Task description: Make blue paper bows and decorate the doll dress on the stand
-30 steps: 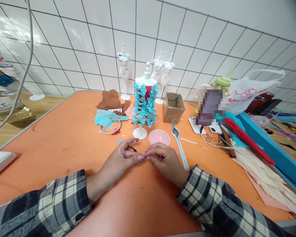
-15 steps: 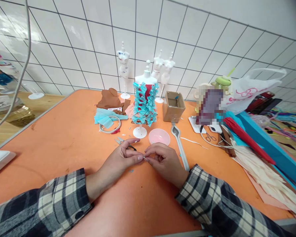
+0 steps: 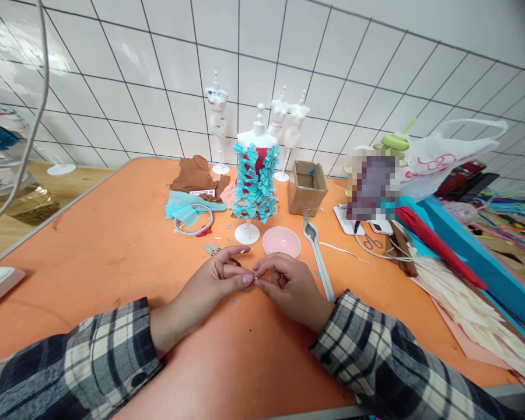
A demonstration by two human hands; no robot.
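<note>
Over the middle of the table, my left hand [image 3: 216, 278] and my right hand [image 3: 289, 286] meet at the fingertips. Between the right thumb and forefinger shows a tiny white bead [image 3: 256, 279]. The left thumb and forefinger are pinched right beside it; what they grip is too small to tell. Beyond the left fingers lie snips [image 3: 212, 249] with dark handles, partly covered by that hand. A pink bowl [image 3: 282, 241] holding a few tiny pale bits stands just past the right hand. Behind it is a small dress form [image 3: 256, 181] in red cloth with turquoise ruffles.
Brown cloth [image 3: 191, 174], turquoise fabric [image 3: 186, 205] and a ring [image 3: 193, 220] lie left of the dress form. To its right are a cardboard box [image 3: 307, 189], a grey long-handled tool [image 3: 318, 256] and scissors [image 3: 371, 241]. Fabric strips [image 3: 459, 297] cover the right side.
The view has shifted very slightly. Both hands stay together at the same spot, with only a slight shift of the fingertips around the bead.
</note>
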